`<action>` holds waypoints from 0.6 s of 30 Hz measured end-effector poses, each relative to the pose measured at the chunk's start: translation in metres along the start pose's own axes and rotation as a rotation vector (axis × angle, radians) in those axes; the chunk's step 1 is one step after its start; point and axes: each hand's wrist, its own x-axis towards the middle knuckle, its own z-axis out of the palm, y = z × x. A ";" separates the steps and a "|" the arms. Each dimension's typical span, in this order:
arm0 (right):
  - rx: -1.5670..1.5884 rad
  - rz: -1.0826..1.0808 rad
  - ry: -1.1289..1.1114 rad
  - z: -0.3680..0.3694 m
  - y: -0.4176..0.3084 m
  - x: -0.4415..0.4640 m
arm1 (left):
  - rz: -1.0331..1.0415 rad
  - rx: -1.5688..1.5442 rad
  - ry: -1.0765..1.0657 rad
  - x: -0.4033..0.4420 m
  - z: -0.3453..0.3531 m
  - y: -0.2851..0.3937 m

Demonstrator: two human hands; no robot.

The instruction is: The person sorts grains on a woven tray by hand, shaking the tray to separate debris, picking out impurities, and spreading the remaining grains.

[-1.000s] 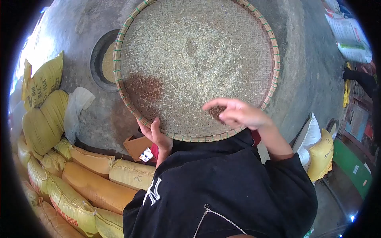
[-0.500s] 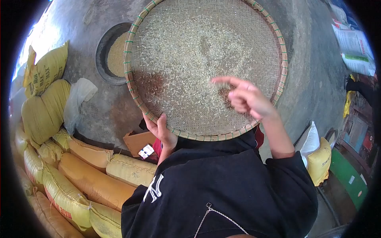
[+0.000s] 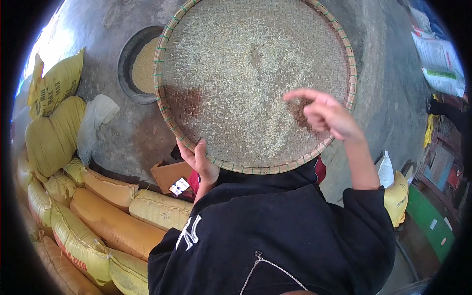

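Note:
A large round woven tray (image 3: 351, 73) with a green-tied rim lies level in front of my chest. Pale grains (image 3: 236, 73) are spread over its weave, thickest at the middle. My left hand (image 3: 200, 160) grips the rim at the lower left, thumb on top and fingers underneath. Over the right part of the tray is my right hand (image 3: 327, 114), its index finger stretched out to the left and the other fingers loosely curled. I see nothing held in it. Whether its fingertip touches the grains cannot be told.
A dark basin (image 3: 127, 73) of grain stands on the floor at the left. Filled yellow and orange sacks (image 3: 115, 221) are stacked at the lower left, near a cardboard box (image 3: 169, 174). More sacks (image 3: 437, 61) and a green board (image 3: 430, 219) are at the right.
My right hand has moved to the right over the tray. Tray and left hand have shifted slightly right in view since the first frame; my left hand keeps its grip on the rim.

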 end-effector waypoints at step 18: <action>-0.501 -0.115 -0.482 0.035 0.002 0.039 | -0.069 -0.189 0.039 0.000 -0.003 0.000</action>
